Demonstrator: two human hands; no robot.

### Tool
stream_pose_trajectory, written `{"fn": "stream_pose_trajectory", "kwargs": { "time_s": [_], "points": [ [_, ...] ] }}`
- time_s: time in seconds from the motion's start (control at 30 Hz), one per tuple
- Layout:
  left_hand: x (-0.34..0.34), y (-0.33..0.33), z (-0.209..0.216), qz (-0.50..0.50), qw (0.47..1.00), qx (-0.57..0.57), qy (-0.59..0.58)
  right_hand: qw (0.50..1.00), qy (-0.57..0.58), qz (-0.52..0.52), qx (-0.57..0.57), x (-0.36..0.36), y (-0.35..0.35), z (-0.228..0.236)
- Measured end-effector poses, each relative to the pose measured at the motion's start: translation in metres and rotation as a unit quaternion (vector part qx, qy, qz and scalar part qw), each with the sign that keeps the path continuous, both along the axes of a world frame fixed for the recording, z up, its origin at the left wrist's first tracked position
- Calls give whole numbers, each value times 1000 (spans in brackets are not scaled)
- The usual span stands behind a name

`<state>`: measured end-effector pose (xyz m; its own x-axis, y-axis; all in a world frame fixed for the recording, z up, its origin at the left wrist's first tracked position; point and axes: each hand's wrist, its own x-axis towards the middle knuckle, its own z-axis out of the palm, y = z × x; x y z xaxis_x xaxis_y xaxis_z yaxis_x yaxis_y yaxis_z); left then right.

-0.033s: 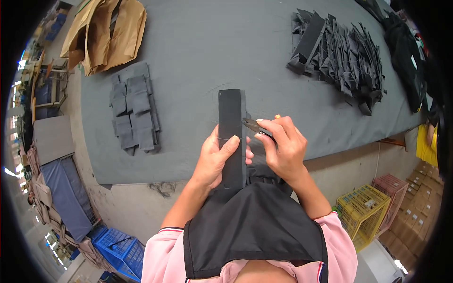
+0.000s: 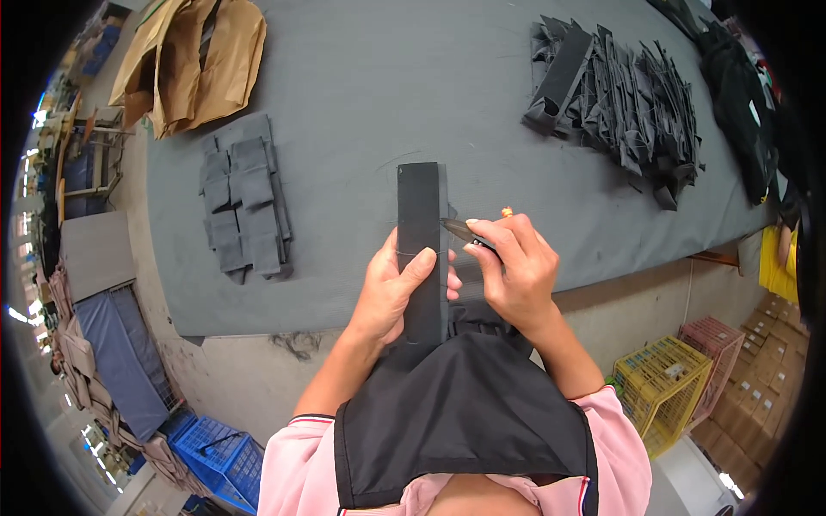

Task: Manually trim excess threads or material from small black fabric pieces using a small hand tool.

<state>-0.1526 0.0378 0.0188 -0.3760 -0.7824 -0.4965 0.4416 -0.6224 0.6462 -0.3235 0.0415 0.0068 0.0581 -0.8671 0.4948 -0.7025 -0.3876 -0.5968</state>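
Observation:
A long dark grey fabric strip (image 2: 419, 206) stands out over the near edge of the table. My left hand (image 2: 385, 291) is closed around its lower half, with the thumb across the front and fingertips showing at the right side. A thin loose thread crosses the strip just above that thumb. In my right hand (image 2: 527, 268) I pinch a pair of dark thread snips (image 2: 463, 230) between thumb and fingers. Their pointed tip is at the strip's right edge; whether it touches the fabric I cannot tell. Something yellow-orange circles a finger of this hand.
Across the grey-covered table (image 2: 344, 103), stacked sewn grey pieces (image 2: 245, 206) lie left and a heap of grey strips (image 2: 619, 112) lies right. An open brown paper bag (image 2: 194, 69) stands at far left. Below are a blue crate (image 2: 219, 456) and a yellow crate (image 2: 662, 387).

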Motion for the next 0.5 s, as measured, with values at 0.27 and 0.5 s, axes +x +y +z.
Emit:
{"fn": "stream_pose_trajectory", "kwargs": {
  "time_s": [0.27, 0.5],
  "points": [
    [1, 1, 1, -9, 1000, -13, -6, 996, -88, -33, 8, 2, 8, 5],
    [3, 0, 2, -26, 999, -15, -16, 993, -91, -21, 65, 2, 6, 4]
  ]
}}
